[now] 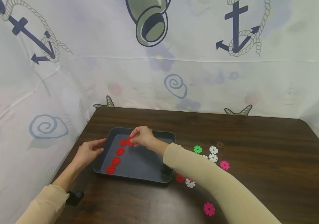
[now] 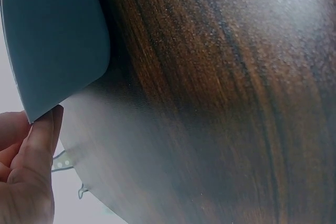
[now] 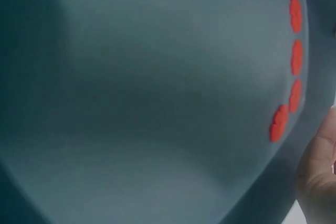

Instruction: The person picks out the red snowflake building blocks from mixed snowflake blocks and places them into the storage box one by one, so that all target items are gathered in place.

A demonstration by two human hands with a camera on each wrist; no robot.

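Lining the tray's L side, at least 4 red discs are lying in a row; your R hand is pinching another by the far end, grip narrow. Your L hand is gripping the rim. White discs, a green disc, pink discs, a brown disc & a loose red disc are lying outside on the table, so you're prob. only partway. No brands/labels/text showing.

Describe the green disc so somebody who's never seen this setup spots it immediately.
On the dark wooden table, find the grey tray, then in the head view look to the right of it, just beyond the right sleeve. The green disc lies there, flat and notched round its edge, left of the white disc; its colour sets it apart as the only green one visible.
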